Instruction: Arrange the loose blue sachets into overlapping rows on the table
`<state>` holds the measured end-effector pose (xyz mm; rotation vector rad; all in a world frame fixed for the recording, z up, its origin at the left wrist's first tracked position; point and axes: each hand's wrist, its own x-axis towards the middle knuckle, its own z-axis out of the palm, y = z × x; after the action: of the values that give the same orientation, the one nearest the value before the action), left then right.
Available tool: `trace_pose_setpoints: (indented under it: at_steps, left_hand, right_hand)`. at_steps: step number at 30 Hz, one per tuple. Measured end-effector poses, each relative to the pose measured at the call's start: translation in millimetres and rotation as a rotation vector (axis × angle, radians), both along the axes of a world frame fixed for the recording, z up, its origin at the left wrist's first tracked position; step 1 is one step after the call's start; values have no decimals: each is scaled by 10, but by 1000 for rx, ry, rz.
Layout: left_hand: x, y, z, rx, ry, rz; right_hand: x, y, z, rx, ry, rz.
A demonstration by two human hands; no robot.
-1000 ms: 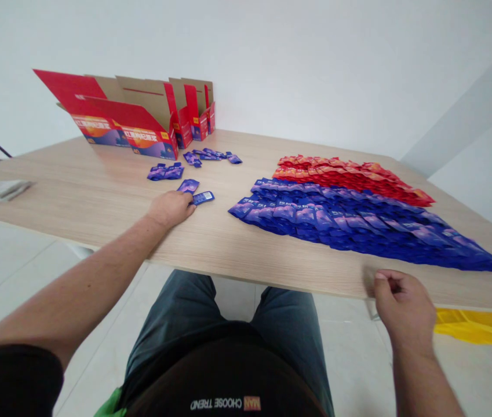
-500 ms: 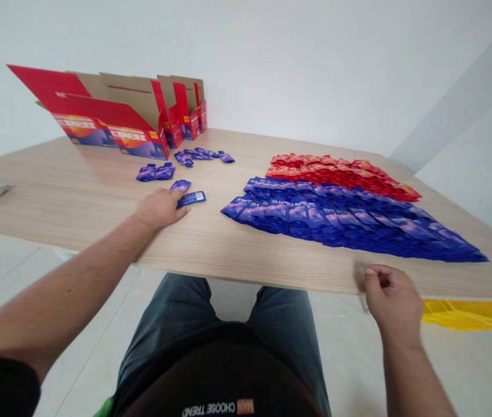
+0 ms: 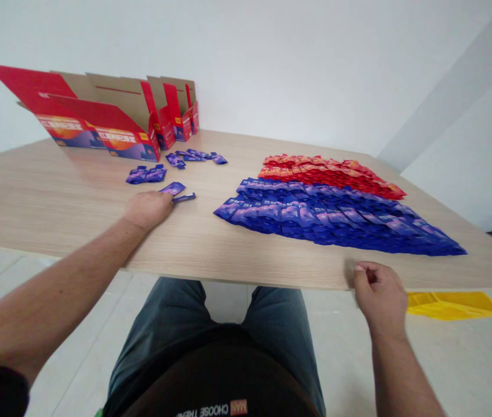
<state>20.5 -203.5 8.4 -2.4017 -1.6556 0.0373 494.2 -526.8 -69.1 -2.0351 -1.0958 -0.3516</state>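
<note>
My left hand (image 3: 149, 209) is at the left of the table with its fingers closed on one end of a blue-purple sachet (image 3: 185, 198), which is tipped nearly edge-on. Just behind it, close to the fingertips, another purple sachet (image 3: 173, 187) lies on the tabletop. At the table's front edge rests my right hand (image 3: 380, 295), curled into a loose fist with nothing seen in it. Beyond that hand spreads a wide overlapping pile of blue-purple sachets (image 3: 315, 214), with rows of red sachets (image 3: 332, 174) behind.
Red cardboard boxes (image 3: 128, 145) with raised flaps stand at the back left. Nearer are a few purple sachets (image 3: 146, 174) and a loose cluster of sachets (image 3: 196, 155). A yellow plastic item (image 3: 454, 304) shows below the table's front edge (image 3: 237, 281) on the right.
The sachet at my left hand has turned from lying flat, barcode showing, to nearly edge-on. The whole view has shifted slightly; my right hand keeps its curled shape.
</note>
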Motion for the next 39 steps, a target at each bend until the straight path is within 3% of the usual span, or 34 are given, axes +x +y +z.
trace_pose_setpoints:
  at_steps: [9, 13, 16, 21, 24, 29, 35, 39]
  left_hand:
    - [-61, -346, 293, 94, -331, 59]
    - [1, -671, 392, 174, -423, -47]
    - [100, -976, 335, 159, -404, -250]
    - [439, -1527, 95, 29, -471, -734]
    - [681, -1808, 15, -43, -486, -887]
    - [932, -2029, -15, -70, -446, -951]
    - [1059, -2092, -10, -165, -521, -943]
    - [1095, -2089, -112, -262, -563, -942]
  right_hand:
    - [-22, 14, 37, 45, 31, 17]
    - [-215, -20, 105, 70, 148, 77]
    - [-582, -44, 179, 70, 186, 254]
    - [-1322, -32, 328, 11, 159, 679]
    - [-1594, -16, 392, -78, 149, 818]
    - [-1678, -1, 395, -241, 107, 825]
    - [-1632, -79, 323, -284, 100, 807]
    - [-1634, -122, 254, -324, 55, 859]
